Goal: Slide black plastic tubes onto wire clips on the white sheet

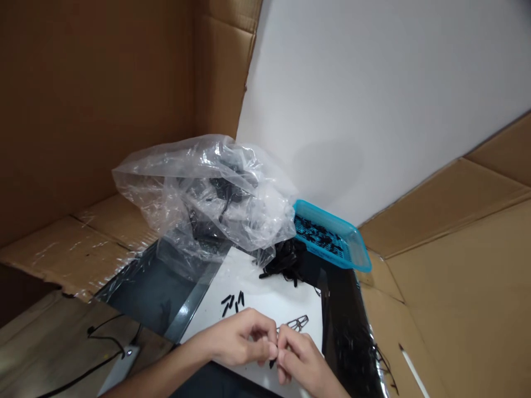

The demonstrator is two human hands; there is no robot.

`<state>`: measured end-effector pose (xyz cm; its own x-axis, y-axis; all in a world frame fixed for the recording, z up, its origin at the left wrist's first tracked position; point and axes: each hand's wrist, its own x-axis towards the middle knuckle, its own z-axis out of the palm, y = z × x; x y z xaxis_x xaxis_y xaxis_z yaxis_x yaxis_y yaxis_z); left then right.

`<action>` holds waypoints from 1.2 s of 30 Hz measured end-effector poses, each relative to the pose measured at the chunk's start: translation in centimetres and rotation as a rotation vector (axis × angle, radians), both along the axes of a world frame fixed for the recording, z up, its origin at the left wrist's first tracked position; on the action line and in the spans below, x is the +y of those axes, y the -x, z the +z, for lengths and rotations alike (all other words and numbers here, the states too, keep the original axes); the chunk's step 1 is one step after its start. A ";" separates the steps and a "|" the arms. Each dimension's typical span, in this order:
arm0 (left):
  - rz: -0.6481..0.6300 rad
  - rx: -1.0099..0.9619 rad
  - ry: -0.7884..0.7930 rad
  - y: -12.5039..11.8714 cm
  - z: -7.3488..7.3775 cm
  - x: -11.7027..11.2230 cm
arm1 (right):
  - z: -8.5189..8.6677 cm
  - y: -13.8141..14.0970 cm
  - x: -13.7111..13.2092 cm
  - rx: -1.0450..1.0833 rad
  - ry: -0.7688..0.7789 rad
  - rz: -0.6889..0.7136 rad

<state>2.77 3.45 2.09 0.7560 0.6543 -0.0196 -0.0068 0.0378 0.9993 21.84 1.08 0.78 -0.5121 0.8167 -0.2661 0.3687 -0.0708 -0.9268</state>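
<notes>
My left hand (249,338) and my right hand (301,356) meet fingertip to fingertip over the white board (207,323). Both are closed in a pinch. A thin black openwork piece (299,321) sticks out behind the fingers of my right hand, its near end hidden by them. Below the left fingertips shows a small dark tip (272,364), mostly covered. Several short black strips (232,303) lie on the board beyond my left hand. Farther off, a heap of black pieces (286,261) rests at the board's back edge.
A crumpled clear plastic bag (207,188) with dark contents stands at the back left. Beside it, a blue basket (362,251) holds many small black pieces. Cardboard walls (468,260) surround the table. A white pen-like stick (412,369) and a black cable (78,378) lie at the sides.
</notes>
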 end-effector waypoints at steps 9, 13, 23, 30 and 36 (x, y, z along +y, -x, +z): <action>0.159 0.129 -0.302 -0.5 0.7 0.0 | 1.1 0.0 -0.1 -0.097 -0.200 -0.150; 0.213 0.143 -0.515 -0.7 1.4 -0.5 | 2.1 0.2 -0.3 -0.099 -0.280 -0.176; 0.094 0.159 -0.623 0.4 1.2 -0.9 | 4.5 -0.5 -1.4 -0.307 -0.176 0.068; 0.027 -0.016 -0.429 -0.2 1.7 -2.0 | 2.1 -0.4 -1.5 -0.020 0.019 0.026; 0.167 -0.037 -0.537 0.5 2.7 -1.6 | 2.6 -1.5 -2.5 0.281 0.085 -0.156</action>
